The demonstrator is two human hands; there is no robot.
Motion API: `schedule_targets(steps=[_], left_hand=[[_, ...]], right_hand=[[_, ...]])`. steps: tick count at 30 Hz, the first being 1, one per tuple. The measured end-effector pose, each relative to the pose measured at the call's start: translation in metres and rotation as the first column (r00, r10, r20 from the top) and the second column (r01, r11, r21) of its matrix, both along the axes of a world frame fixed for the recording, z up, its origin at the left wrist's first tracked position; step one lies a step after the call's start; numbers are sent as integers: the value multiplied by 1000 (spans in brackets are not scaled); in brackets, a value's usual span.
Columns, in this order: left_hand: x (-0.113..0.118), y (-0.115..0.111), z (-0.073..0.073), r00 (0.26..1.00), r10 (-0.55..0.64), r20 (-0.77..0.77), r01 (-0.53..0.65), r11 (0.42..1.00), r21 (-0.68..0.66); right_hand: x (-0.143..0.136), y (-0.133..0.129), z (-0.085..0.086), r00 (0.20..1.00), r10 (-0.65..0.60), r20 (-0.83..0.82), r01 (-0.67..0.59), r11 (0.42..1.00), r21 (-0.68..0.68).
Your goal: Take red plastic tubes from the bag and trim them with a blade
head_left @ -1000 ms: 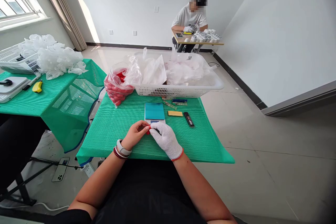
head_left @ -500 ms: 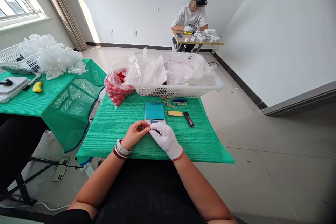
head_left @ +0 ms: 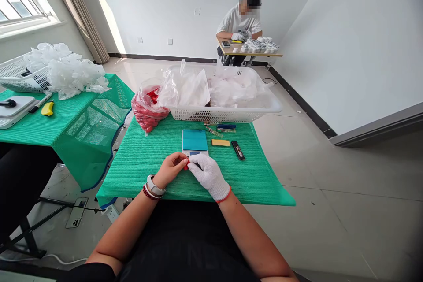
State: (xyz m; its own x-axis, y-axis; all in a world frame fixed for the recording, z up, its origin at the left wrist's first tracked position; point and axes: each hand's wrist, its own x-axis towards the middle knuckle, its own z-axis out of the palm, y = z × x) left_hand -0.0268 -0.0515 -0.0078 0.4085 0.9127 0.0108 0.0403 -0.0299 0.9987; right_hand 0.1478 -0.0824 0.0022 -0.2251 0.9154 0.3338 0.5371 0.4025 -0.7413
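Observation:
Both hands meet over the green cloth just in front of a small scale with a teal top (head_left: pixel 194 139). Bare, with a watch on the wrist, my left hand (head_left: pixel 170 168) pinches a small red piece (head_left: pixel 187 165) between thumb and fingertips. My right hand (head_left: pixel 209 176), in a white knitted glove, closes its fingertips on the same red piece from the other side. Fingers cover most of the piece, so its kind cannot be made out. A clear bag of red pieces (head_left: pixel 148 112) stands at the table's back left.
A white basket (head_left: pixel 211 114) with plastic bags stands at the back. Right of the scale lie a yellow pad (head_left: pixel 220 142), a black box (head_left: pixel 238 150) and several pens (head_left: pixel 226 128). Another green-covered table (head_left: pixel 66 119) adjoins on the left. A person (head_left: pixel 241 22) works at a far table.
More of the red piece shows below my fingertips now. Both hands stay in nearly the same place.

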Motion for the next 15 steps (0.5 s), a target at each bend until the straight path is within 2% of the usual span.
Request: schedule_targets(steps=[15], left_hand=[[1, 0, 2, 1000, 2, -22, -2, 1000, 15]], right_hand=[[-1, -1, 4, 1000, -9, 23, 9, 1000, -12]])
